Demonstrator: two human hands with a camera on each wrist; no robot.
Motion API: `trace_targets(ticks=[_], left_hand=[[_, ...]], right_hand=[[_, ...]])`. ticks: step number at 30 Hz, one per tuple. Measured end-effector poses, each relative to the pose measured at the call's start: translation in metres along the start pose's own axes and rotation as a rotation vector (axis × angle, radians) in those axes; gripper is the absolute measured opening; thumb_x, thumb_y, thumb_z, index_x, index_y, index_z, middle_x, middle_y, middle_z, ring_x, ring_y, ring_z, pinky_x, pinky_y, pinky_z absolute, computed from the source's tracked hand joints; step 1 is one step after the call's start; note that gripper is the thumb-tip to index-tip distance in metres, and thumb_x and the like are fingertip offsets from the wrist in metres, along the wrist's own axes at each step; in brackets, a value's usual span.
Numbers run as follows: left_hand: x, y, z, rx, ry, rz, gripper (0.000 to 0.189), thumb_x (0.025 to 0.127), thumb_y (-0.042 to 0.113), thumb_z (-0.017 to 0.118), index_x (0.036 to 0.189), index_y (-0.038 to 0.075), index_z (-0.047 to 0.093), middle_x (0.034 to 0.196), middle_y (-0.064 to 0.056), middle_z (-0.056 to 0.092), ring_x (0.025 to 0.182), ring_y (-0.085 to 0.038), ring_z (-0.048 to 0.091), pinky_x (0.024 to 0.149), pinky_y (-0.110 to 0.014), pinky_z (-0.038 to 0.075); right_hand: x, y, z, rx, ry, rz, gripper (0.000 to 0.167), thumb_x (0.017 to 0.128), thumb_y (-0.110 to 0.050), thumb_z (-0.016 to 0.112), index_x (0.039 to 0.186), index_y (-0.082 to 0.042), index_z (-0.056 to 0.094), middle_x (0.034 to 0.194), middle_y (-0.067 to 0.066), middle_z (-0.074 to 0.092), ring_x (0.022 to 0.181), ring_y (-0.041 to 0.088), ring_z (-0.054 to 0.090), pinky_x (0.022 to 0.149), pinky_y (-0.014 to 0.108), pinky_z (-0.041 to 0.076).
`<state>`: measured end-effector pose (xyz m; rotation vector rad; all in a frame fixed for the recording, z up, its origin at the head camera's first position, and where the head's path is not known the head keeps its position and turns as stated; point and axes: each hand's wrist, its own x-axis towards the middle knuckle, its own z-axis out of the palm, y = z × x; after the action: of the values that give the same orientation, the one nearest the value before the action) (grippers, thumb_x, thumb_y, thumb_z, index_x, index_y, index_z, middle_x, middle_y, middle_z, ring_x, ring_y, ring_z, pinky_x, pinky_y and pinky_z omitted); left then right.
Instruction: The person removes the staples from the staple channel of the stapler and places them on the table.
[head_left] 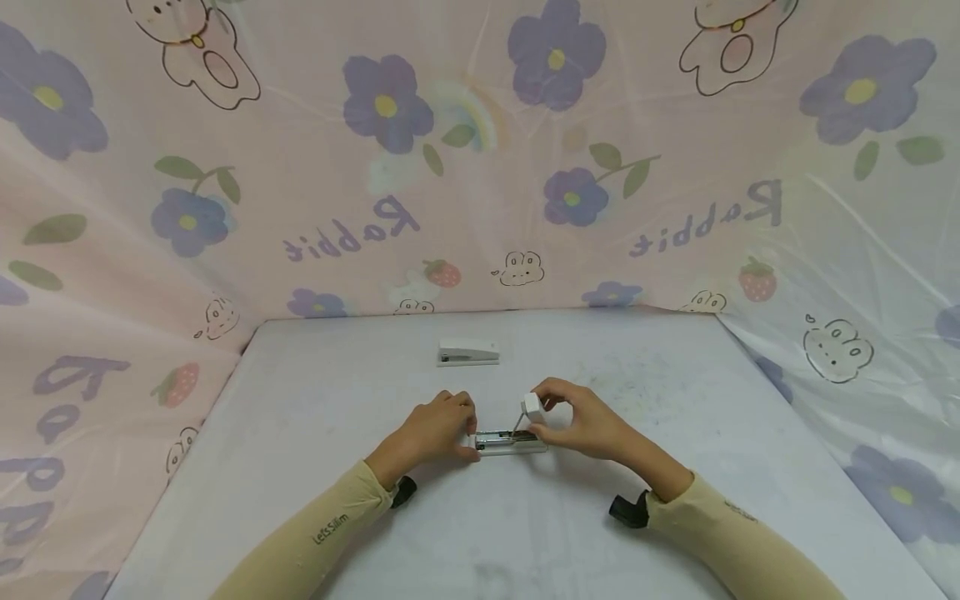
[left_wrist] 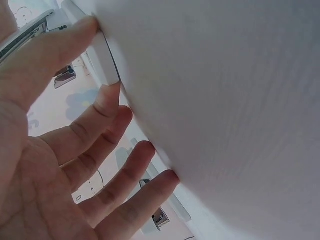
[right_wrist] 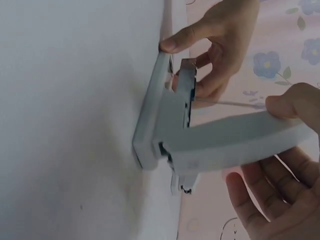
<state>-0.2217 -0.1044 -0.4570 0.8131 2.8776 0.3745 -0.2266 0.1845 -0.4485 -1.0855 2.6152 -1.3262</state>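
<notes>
A white stapler point(head_left: 513, 452) lies on the table with its top cover point(right_wrist: 235, 137) swung up, so the metal staple channel shows. A thin metal rod point(right_wrist: 230, 103) runs from the raised cover down to the channel. My left hand point(head_left: 438, 427) pinches the left end of the stapler's base point(left_wrist: 104, 60) between thumb and index finger, while its other fingertips reach down near the tabletop. At the cover's raised end, my right hand point(head_left: 583, 421) grips it, thumb on one side and fingers on the other.
Farther back on the white table point(head_left: 360, 358) lies a second stapler point(head_left: 469, 352), its top down. A patterned curtain point(head_left: 480, 192) rises behind the table and along both sides. A black wrist mount point(head_left: 630, 510) sticks out below the right sleeve.
</notes>
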Motion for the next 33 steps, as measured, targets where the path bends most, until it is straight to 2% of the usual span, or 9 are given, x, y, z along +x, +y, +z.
trace_targets(ticks=[5,10,16,21,28,33], left_hand=[[0.0,0.0,0.0,0.006,-0.004,-0.003,0.036,0.082,0.043,0.095,0.09,0.021,0.066,0.126,0.001,0.063,0.121,-0.029,0.059,0.074,-0.05,0.058],[0.001,0.0,0.0,0.007,-0.005,-0.008,0.036,0.082,0.042,0.094,0.089,0.022,0.066,0.124,0.002,0.063,0.122,-0.029,0.059,0.074,-0.051,0.059],[0.001,-0.001,0.002,0.009,0.003,-0.004,0.036,0.082,0.043,0.094,0.089,0.022,0.065,0.126,0.002,0.064,0.122,-0.03,0.059,0.074,-0.051,0.059],[0.001,-0.001,0.003,0.011,-0.003,0.004,0.036,0.083,0.043,0.094,0.09,0.022,0.065,0.127,0.001,0.064,0.123,-0.03,0.059,0.073,-0.05,0.059],[0.001,-0.002,0.003,0.011,0.004,0.004,0.037,0.082,0.043,0.094,0.09,0.022,0.065,0.128,0.001,0.064,0.123,-0.03,0.059,0.073,-0.048,0.058],[0.0,-0.003,0.004,0.004,0.005,0.007,0.037,0.083,0.043,0.094,0.09,0.022,0.065,0.127,0.001,0.063,0.122,-0.03,0.059,0.073,-0.047,0.057]], right_hand=[[-0.004,0.002,-0.011,0.037,-0.017,0.021,0.03,0.092,-0.015,0.086,0.116,-0.024,0.07,0.105,-0.012,0.07,0.099,0.012,0.068,0.1,0.058,0.051],[-0.01,0.008,-0.02,0.029,-0.026,0.034,0.028,0.093,-0.015,0.086,0.116,-0.024,0.071,0.107,-0.013,0.071,0.099,0.011,0.069,0.107,0.058,0.05],[-0.016,0.006,-0.03,-0.029,-0.029,0.055,0.028,0.093,-0.017,0.086,0.118,-0.021,0.072,0.113,-0.011,0.071,0.099,0.013,0.063,0.104,0.048,0.053],[-0.023,0.009,-0.039,-0.074,-0.025,0.063,0.028,0.093,-0.015,0.086,0.118,-0.017,0.072,0.113,-0.01,0.07,0.101,0.013,0.058,0.102,0.053,0.054],[-0.032,0.013,-0.051,-0.099,-0.051,0.101,0.028,0.095,-0.019,0.085,0.119,-0.02,0.071,0.115,-0.009,0.071,0.112,0.016,0.066,0.103,0.056,0.053],[-0.035,0.018,-0.054,-0.118,-0.082,0.12,0.026,0.095,-0.019,0.084,0.117,-0.024,0.069,0.114,-0.012,0.07,0.112,0.014,0.067,0.102,0.047,0.054]])
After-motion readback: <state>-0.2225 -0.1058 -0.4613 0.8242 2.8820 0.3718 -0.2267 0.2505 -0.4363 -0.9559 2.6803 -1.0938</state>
